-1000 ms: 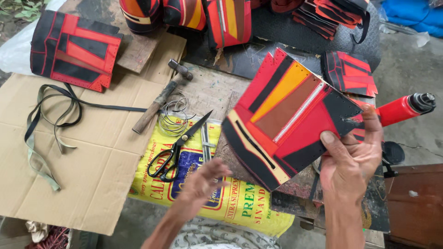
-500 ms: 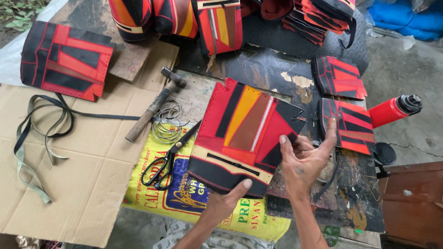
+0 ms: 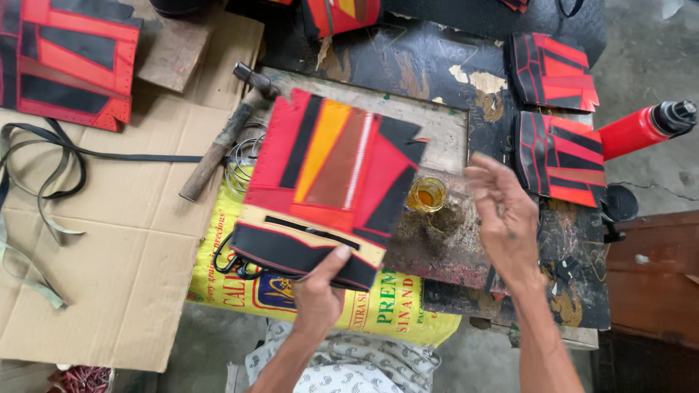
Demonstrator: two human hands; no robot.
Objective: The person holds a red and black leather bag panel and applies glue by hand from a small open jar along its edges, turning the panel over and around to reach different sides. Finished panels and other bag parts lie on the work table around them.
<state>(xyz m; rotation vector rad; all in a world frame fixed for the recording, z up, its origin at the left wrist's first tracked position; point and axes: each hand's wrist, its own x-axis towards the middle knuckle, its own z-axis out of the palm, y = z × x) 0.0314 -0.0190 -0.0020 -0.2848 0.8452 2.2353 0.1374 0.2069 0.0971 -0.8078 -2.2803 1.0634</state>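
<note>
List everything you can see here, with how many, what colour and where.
patchwork panel: one, red, black, orange and brown, centre, held at its lower edge
hammer: one, wooden handle, left of the panel
small jar: one, amber liquid, right of the panel
folded patchwork pieces: two, red and black, right
can: one, red with black cap, far right
straps: black and pale, on cardboard at left
printed sack: one, yellow, under the panel
left hand: grips the panel
right hand: open, near the jar
</note>
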